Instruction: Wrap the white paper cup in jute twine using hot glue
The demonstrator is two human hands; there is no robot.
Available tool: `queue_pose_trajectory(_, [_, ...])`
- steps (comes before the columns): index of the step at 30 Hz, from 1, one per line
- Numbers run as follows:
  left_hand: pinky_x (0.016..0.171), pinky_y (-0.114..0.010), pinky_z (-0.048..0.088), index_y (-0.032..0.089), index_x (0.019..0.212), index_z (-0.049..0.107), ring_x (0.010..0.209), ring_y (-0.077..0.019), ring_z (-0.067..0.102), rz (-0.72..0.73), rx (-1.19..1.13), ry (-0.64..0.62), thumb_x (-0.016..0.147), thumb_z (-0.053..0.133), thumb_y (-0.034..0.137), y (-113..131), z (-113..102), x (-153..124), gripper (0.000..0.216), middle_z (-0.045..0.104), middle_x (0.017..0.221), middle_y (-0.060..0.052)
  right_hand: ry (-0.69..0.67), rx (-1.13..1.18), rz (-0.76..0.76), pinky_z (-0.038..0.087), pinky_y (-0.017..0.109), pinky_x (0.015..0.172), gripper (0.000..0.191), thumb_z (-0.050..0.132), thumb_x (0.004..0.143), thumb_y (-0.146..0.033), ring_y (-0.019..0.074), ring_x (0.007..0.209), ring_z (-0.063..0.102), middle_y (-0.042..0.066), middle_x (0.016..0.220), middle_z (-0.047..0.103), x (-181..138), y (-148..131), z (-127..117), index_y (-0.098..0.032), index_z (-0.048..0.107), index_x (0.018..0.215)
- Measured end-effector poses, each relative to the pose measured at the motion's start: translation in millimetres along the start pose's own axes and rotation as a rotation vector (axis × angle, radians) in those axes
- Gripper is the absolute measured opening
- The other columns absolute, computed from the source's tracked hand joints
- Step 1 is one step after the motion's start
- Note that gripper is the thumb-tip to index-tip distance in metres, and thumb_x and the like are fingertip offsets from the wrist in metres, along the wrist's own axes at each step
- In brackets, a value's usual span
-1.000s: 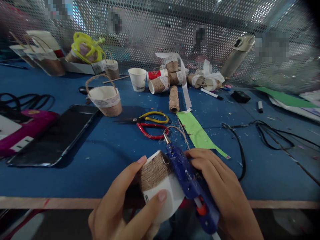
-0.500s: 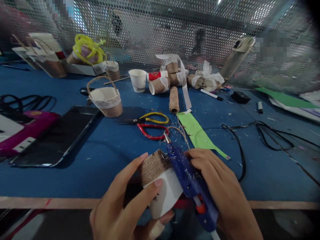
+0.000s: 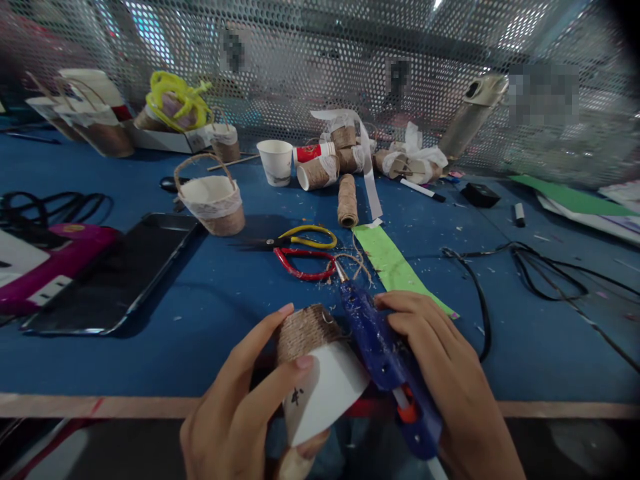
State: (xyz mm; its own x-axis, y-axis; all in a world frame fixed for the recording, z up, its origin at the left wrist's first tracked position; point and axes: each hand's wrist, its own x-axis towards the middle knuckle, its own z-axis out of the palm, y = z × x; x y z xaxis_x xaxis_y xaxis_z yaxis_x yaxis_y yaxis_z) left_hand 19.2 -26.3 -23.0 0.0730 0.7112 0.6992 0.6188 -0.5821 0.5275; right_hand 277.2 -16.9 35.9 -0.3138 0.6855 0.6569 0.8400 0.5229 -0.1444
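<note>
My left hand (image 3: 240, 413) grips a white paper cup (image 3: 320, 387) lying on its side, its base end wound with brown twine. My right hand (image 3: 450, 387) is wrapped round a blue glue gun (image 3: 385, 360), whose metal tip points away from me, just beyond the cup. Loose twine (image 3: 353, 263) trails from the cup toward the red-handled scissors (image 3: 303, 261). Both hands are at the table's near edge.
On the blue table (image 3: 200, 300) lie yellow-handled scissors (image 3: 305, 235), a green paper strip (image 3: 395, 267), a twine spool (image 3: 347, 200), a finished twine basket (image 3: 213, 200), paper cups (image 3: 275, 160), a black tablet (image 3: 115, 273), a pink device (image 3: 45, 267) and black cables (image 3: 525, 267). Perforated metal mesh (image 3: 320, 53) stands behind.
My left hand has turned the cup, so its white open end swings toward me. The glue gun has shifted slightly right and forward, its tip farther from the cup.
</note>
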Motion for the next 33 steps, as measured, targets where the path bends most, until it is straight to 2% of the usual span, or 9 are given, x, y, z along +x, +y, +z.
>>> queue_pose_trajectory(4, [0.105, -0.035, 0.075, 0.031, 0.135, 0.079, 0.145, -0.0261, 0.084, -0.017, -0.014, -0.005, 0.129, 0.054, 0.055, 5, 1, 1, 0.035, 0.077, 0.174, -0.008, 0.007, -0.005, -0.026, 0.074, 0.035, 0.103, 0.018, 0.057, 0.112, -0.014, 0.026, 0.117, 0.09, 0.012, 0.125, 0.091, 3, 0, -2, -0.025, 0.063, 0.125])
queue_pose_trajectory(7, [0.109, -0.03, 0.07, 0.03, 0.136, 0.078, 0.153, -0.0232, 0.08, -0.049, -0.037, -0.008, 0.13, 0.052, 0.057, 10, 1, 2, 0.038, 0.075, 0.176, -0.007, 0.024, 0.036, 0.009, 0.073, 0.035, 0.106, 0.022, 0.057, 0.11, -0.013, 0.026, 0.12, 0.089, 0.012, 0.127, 0.09, 1, -1, 2, -0.025, 0.065, 0.127])
queue_pose_trajectory(10, [0.1, -0.027, 0.07, 0.029, 0.137, 0.077, 0.153, -0.0223, 0.08, -0.075, -0.049, -0.007, 0.13, 0.051, 0.058, 13, 0, 3, 0.039, 0.076, 0.175, -0.006, 0.058, 0.108, 0.11, 0.071, 0.034, 0.105, 0.027, 0.055, 0.111, -0.012, 0.0257, 0.12, 0.089, 0.009, 0.127, 0.089, -6, -1, 7, -0.027, 0.067, 0.129])
queue_pose_trajectory(14, [0.093, -0.029, 0.069, 0.032, 0.144, 0.075, 0.155, -0.0242, 0.079, -0.098, -0.06, -0.031, 0.13, 0.05, 0.06, 12, -1, 3, 0.04, 0.074, 0.179, -0.004, 0.158, 0.101, 0.235, 0.067, 0.026, 0.083, 0.02, 0.063, 0.111, -0.012, 0.0206, 0.097, 0.087, 0.001, 0.114, 0.087, -18, 0, 10, -0.031, 0.064, 0.12])
queue_pose_trajectory(16, [0.09, -0.03, 0.067, 0.035, 0.146, 0.074, 0.157, -0.0239, 0.077, -0.116, -0.057, -0.048, 0.13, 0.048, 0.063, 12, -1, 3, 0.041, 0.072, 0.18, -0.001, 0.17, 0.076, 0.289, 0.063, 0.021, 0.077, 0.02, 0.069, 0.11, -0.011, 0.0165, 0.089, 0.084, -0.002, 0.111, 0.085, -22, 1, 9, -0.031, 0.063, 0.114])
queue_pose_trajectory(20, [0.088, -0.033, 0.065, 0.039, 0.149, 0.074, 0.155, -0.0236, 0.078, -0.143, -0.066, -0.054, 0.13, 0.049, 0.063, 14, -1, 3, 0.04, 0.071, 0.181, 0.002, 0.156, 0.119, 0.256, 0.064, 0.019, 0.079, 0.02, 0.068, 0.111, -0.012, 0.0149, 0.091, 0.085, -0.004, 0.109, 0.084, -22, 3, 6, -0.031, 0.063, 0.114])
queue_pose_trajectory(24, [0.076, -0.033, 0.06, 0.04, 0.15, 0.073, 0.154, -0.0232, 0.078, -0.176, -0.069, -0.052, 0.13, 0.047, 0.067, 16, -1, 2, 0.043, 0.071, 0.18, 0.003, 0.148, 0.122, 0.241, 0.064, 0.015, 0.08, 0.025, 0.066, 0.109, -0.009, 0.0124, 0.091, 0.085, -0.006, 0.105, 0.082, -14, 3, 4, -0.032, 0.058, 0.114])
queue_pose_trajectory(29, [0.079, -0.032, 0.063, 0.04, 0.147, 0.071, 0.157, -0.0246, 0.077, -0.21, -0.103, -0.063, 0.128, 0.043, 0.074, 13, 0, -2, 0.048, 0.071, 0.181, 0.003, 0.144, 0.113, 0.211, 0.064, 0.014, 0.081, 0.024, 0.068, 0.109, -0.011, 0.0125, 0.092, 0.086, -0.005, 0.106, 0.083, -16, 4, 5, -0.032, 0.058, 0.115])
queue_pose_trajectory(33, [0.063, -0.03, 0.053, 0.042, 0.141, 0.071, 0.155, -0.0282, 0.076, -0.249, -0.094, -0.058, 0.123, 0.038, 0.086, 5, 1, -4, 0.058, 0.071, 0.177, 0.002, 0.149, 0.113, 0.243, 0.064, 0.018, 0.077, 0.024, 0.065, 0.11, -0.009, 0.0147, 0.091, 0.087, -0.004, 0.109, 0.085, -23, 2, 4, -0.032, 0.06, 0.115])
